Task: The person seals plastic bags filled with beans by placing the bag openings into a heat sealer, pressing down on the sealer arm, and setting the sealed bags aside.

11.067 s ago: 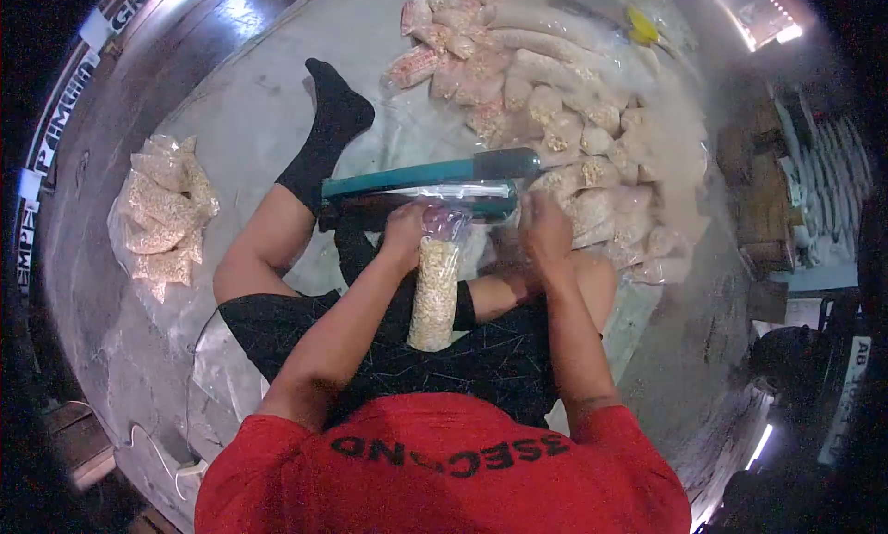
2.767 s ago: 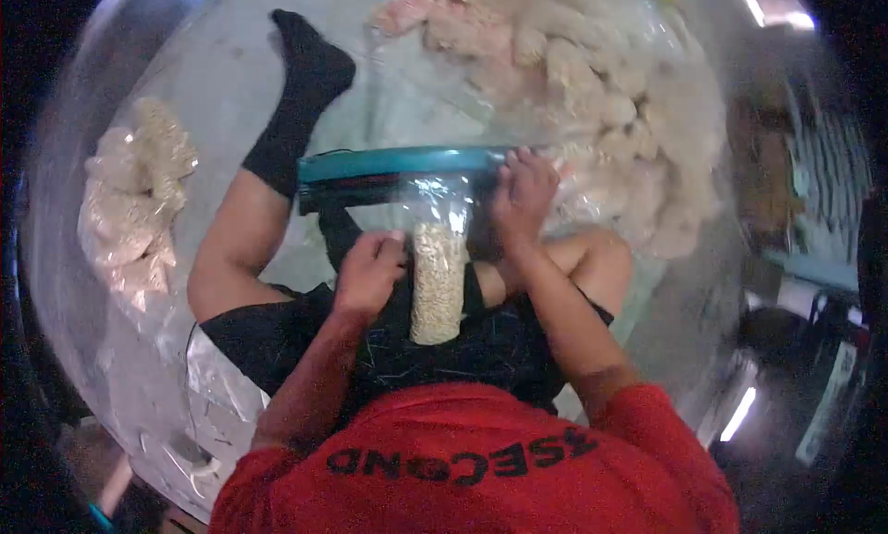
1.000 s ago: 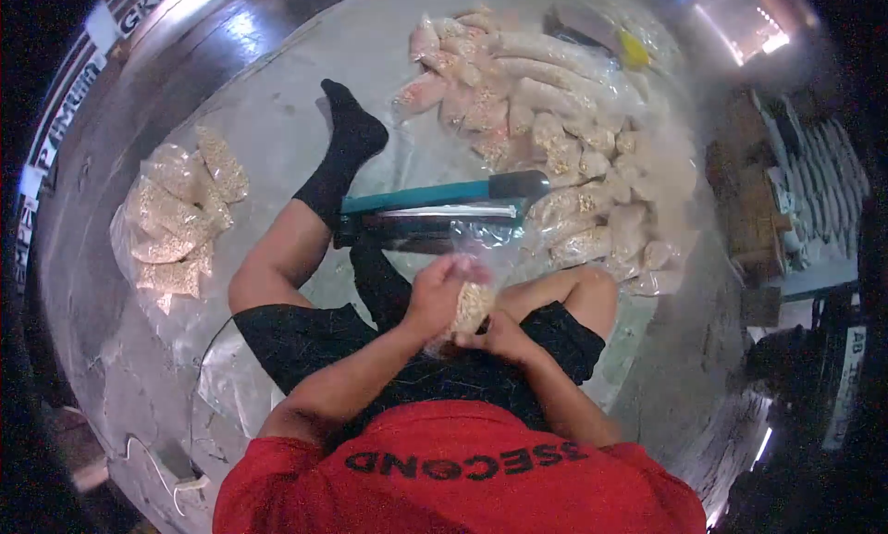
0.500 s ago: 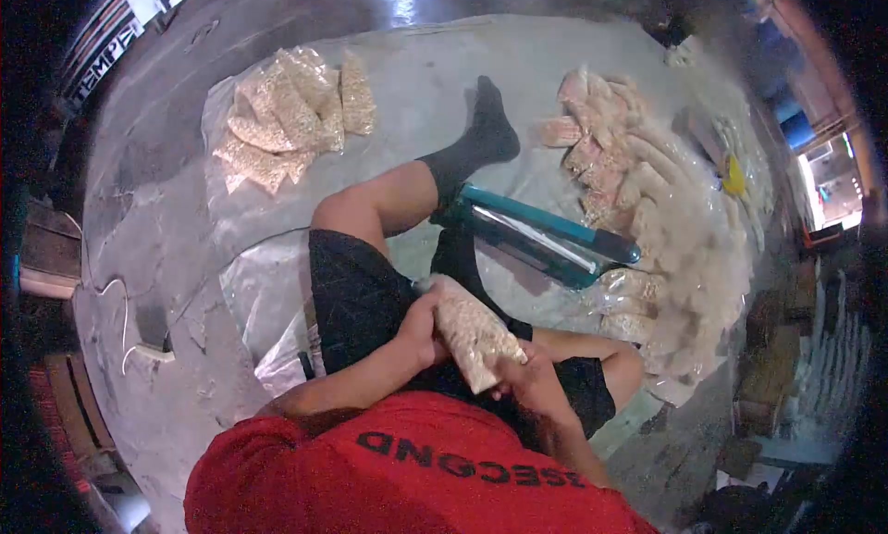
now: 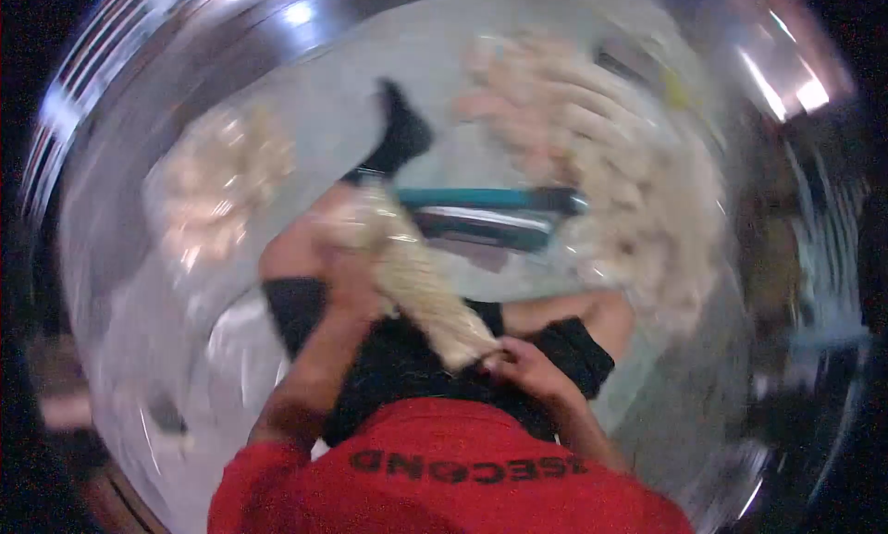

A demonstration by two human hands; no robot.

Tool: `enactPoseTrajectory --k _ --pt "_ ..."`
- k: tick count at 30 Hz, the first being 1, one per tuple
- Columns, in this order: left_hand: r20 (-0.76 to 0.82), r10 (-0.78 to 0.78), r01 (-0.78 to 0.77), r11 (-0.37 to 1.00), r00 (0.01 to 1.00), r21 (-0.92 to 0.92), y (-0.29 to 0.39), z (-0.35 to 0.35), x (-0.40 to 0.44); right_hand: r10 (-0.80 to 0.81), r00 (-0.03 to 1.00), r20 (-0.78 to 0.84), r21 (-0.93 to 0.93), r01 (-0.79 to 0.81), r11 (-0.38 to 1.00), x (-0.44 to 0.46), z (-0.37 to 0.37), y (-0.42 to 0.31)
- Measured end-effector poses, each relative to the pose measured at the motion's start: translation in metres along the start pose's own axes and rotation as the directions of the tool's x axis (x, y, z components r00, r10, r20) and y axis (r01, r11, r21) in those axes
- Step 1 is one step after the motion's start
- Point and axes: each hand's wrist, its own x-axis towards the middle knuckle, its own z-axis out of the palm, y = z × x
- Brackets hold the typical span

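Observation:
A long clear plastic bag (image 5: 421,289) packed with small pale pieces slants across my lap; the kind of food inside is too blurred to name. My left hand (image 5: 356,279), smeared by motion, grips its upper left side. The fingers of my right hand (image 5: 532,367) pinch the lower right corner. Just beyond the bag lies a long teal device (image 5: 481,201) that looks like a bag sealer, near my outstretched foot in a dark sock (image 5: 402,131).
Filled bags (image 5: 213,182) lie heaped at the left on a pale ground sheet (image 5: 342,62). A larger pile of filled bags (image 5: 629,182) spreads along the right side, close to my knee (image 5: 606,312).
The bag has been raised and stretched out lengthwise, my left hand moving up and away from my body. My right hand stays at the lower end. The whole view has turned and blurred.

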Motion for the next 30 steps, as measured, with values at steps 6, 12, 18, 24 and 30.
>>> enactPoseTrajectory --k 6,12,18,24,30 --pt "-0.175 0.619 -0.411 0.68 0.766 0.607 0.173 -0.058 0.077 -0.192 0.791 -0.58 -0.377 -0.052 0.925 0.004 -0.091 0.006" --pt "-0.087 0.807 -0.309 0.319 0.584 0.896 0.152 -0.092 0.117 -0.177 -0.141 -0.974 -0.184 0.038 0.982 0.023 -0.261 0.036" --pt "-0.059 0.531 -0.284 0.541 0.846 0.792 0.039 -0.01 0.049 -0.332 -0.405 -0.852 -0.247 -0.249 0.937 0.024 -0.406 0.083" --pt "0.448 0.428 -0.61 0.405 0.785 0.681 0.003 0.116 -0.025 -0.121 -0.142 -0.983 -0.165 0.363 0.917 -0.028 -0.401 0.063" --pt "0.833 0.427 -0.935 0.205 0.351 0.289 -0.006 0.225 -0.042 -0.508 -0.203 -0.837 -0.479 0.719 0.504 -0.038 -0.227 -0.003"
